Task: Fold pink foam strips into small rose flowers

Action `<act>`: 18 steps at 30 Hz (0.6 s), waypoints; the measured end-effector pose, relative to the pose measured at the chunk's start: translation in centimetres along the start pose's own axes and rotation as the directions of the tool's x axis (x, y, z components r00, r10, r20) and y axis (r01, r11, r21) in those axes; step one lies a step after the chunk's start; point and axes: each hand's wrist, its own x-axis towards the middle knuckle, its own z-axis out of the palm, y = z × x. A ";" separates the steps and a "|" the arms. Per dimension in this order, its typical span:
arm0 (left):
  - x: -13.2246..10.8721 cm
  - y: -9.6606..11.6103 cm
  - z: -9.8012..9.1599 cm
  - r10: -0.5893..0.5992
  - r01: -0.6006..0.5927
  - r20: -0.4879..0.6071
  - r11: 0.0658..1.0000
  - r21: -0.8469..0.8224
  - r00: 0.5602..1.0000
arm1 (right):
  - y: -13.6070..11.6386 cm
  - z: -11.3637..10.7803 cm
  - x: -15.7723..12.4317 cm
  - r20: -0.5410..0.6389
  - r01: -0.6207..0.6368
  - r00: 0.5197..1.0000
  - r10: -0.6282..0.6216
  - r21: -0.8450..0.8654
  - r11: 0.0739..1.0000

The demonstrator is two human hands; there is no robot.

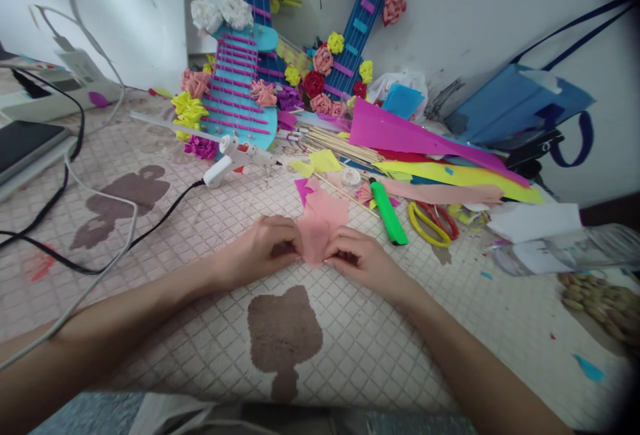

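Note:
Both of my hands meet at the middle of the table on a pink sheet of foam paper (320, 222). My left hand (270, 245) pinches the sheet's lower left edge with its fingers curled. My right hand (360, 258) grips the lower right edge the same way. The sheet lies partly flat on the checked tablecloth (380, 348) and stretches away from me.
A white glue gun (235, 154) with a black cord lies beyond my left hand. A green cutter (389, 212) and scissors (433, 220) lie to the right. Coloured paper sheets (425, 142), wooden sticks and blue flower-covered guitar models (240, 88) fill the back. A plastic bottle (575, 248) lies at right.

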 end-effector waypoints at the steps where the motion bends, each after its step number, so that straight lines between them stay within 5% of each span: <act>1: 0.0 0.0 0.2 -0.008 0.008 -0.007 1.000 0.005 1.000 | 0.0 0.1 0.0 -0.008 -0.016 1.000 0.016 -0.006 1.000; 11: 0.4 0.3 1.8 -0.154 0.163 -0.091 0.983 0.090 0.984 | -0.5 1.5 0.4 -0.133 -0.143 0.981 0.138 -0.034 0.989; 18: 0.2 0.4 1.5 -0.158 0.163 -0.066 0.983 0.082 0.985 | -0.3 0.3 0.3 -0.017 -0.110 0.994 0.110 0.013 0.994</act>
